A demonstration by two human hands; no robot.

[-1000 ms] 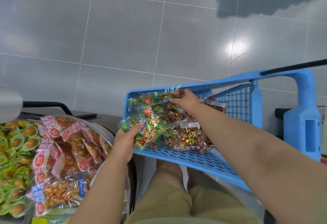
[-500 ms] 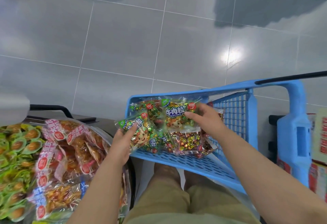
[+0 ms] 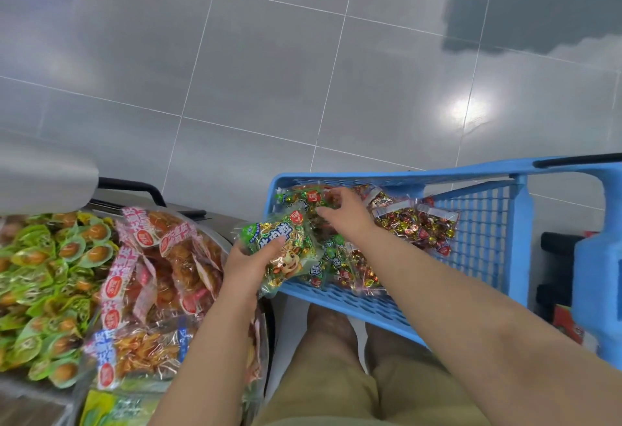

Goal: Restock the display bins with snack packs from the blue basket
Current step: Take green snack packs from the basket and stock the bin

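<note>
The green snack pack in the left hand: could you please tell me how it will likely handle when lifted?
Probably floppy: the green glossy plastic snack pack bulges and sags beyond the left hand gripping its side. Likely light, since one hand carries it. The shiny film may be slippery.

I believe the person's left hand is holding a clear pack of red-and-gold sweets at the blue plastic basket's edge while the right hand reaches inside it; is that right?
No: the head view shows the left hand gripping a green foil snack pack with a cartoon animal, not red-and-gold sweets. The rest holds: it is at the blue plastic basket's edge, and the right hand reaches inside.
</note>
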